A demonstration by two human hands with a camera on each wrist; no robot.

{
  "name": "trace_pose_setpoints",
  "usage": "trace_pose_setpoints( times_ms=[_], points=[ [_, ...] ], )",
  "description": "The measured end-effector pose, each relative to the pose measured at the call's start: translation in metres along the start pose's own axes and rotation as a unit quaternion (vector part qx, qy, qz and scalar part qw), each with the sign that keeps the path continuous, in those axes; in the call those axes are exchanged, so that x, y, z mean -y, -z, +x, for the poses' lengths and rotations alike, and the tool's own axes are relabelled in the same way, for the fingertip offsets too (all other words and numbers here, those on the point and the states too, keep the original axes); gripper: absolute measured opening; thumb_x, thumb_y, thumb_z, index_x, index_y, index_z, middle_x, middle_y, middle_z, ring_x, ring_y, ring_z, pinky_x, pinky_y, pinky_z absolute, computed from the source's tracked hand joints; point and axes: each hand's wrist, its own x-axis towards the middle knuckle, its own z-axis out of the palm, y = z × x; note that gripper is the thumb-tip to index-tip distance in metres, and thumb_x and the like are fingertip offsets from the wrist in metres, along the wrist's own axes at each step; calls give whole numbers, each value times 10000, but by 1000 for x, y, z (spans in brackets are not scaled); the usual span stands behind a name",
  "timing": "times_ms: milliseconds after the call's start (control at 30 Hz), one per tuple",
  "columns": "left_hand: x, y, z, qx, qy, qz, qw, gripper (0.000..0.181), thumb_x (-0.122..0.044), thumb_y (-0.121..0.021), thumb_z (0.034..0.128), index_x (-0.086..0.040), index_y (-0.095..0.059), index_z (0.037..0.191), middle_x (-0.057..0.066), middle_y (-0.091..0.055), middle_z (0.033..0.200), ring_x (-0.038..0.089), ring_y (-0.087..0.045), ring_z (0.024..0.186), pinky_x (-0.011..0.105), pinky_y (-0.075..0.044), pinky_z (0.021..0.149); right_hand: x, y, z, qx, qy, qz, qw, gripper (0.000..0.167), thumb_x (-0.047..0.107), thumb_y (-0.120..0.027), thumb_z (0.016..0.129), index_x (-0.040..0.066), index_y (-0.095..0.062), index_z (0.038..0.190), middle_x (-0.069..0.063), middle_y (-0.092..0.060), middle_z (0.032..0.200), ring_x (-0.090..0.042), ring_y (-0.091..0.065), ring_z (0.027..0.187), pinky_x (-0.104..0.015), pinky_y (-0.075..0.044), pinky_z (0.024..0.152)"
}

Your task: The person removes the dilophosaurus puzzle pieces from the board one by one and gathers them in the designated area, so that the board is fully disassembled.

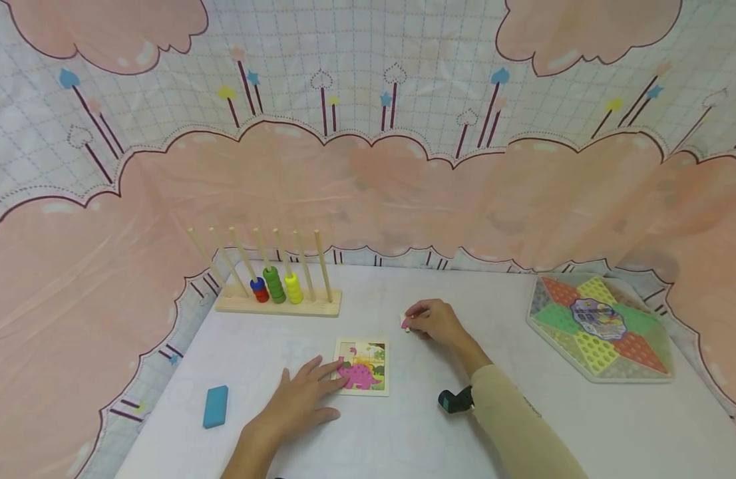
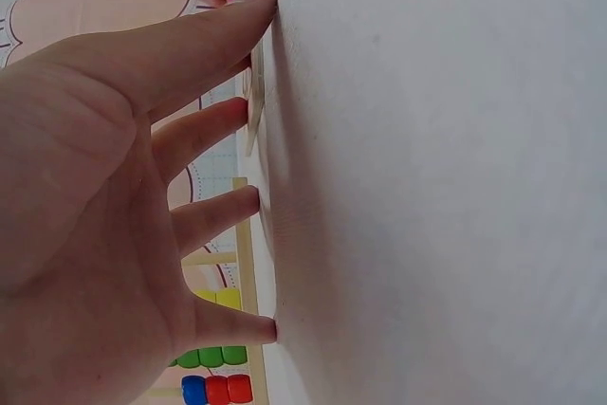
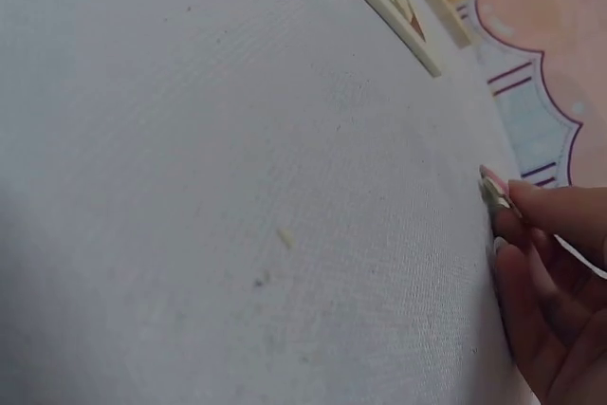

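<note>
A square wooden jigsaw puzzle (image 1: 388,372) with a pink dinosaur picture lies flat on the white table. At its upper left, a pale bare patch shows in the picture. My left hand (image 1: 299,402) is spread out, its fingertips on the puzzle's left side and the table beside it. In the left wrist view its fingers (image 2: 213,220) are straight and apart. To the right of the puzzle, my right hand (image 1: 438,324) pinches a small pink-and-white puzzle piece (image 1: 404,323) between thumb and fingers, at the tabletop. The right wrist view shows this piece (image 3: 494,184) on edge, partly hidden by the fingers.
Behind the puzzle on the left stands a wooden peg rack (image 1: 278,306) with blue, red, green and yellow beads. A blue block (image 1: 215,406) lies at front left. At right lies an octagonal box (image 1: 598,329) of coloured pieces. A dark device (image 1: 454,401) sits by my right wrist.
</note>
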Motion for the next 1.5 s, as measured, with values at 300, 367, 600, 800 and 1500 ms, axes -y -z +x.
trace_pose_setpoints(
  times_ms=[300,367,600,800,1500],
  points=[
    [-1,0,0,-35,-19,13,10000,584,-369,-817,841,-286,-642,1392,-43,-478,1601,387,-317,1549,897,-178,1051,6,-5,-3,-306,31,-564,9979,131,170,-782,893,96,-760,999,-66,-703,976,-151,-591,748,-222,-496,624],
    [-1,0,-1,-48,-21,8,10000,585,-365,-819,840,-285,-643,1391,-42,-480,1599,388,-319,1548,897,-179,1050,7,-6,-3,-390,70,-727,9966,129,176,-792,883,98,-762,982,-61,-711,966,-156,-594,775,-223,-488,645],
    [-1,0,-2,-41,-3,-31,10000,581,-360,-819,842,-286,-643,1391,-46,-477,1602,389,-316,1549,897,-171,1052,7,-12,-3,-490,210,-879,9947,113,129,-769,888,74,-754,984,-65,-731,927,-151,-624,777,-233,-521,671],
    [-1,0,-3,-55,-8,-27,10000,575,-367,-816,846,-288,-645,1389,-48,-481,1598,382,-317,1550,893,-177,1056,7,-13,-3,-548,241,-930,9939,121,132,-769,883,71,-757,986,-62,-736,921,-153,-626,786,-254,-531,689],
    [-9,-7,0,-191,-196,252,9993,549,-379,-773,887,-281,-628,1407,57,-471,1587,417,-318,1537,866,-219,1084,8,-9,-9,-588,306,-1319,9890,139,212,-803,873,112,-781,967,-61,-685,984,-188,-576,876,-313,-481,765]
  ],
)
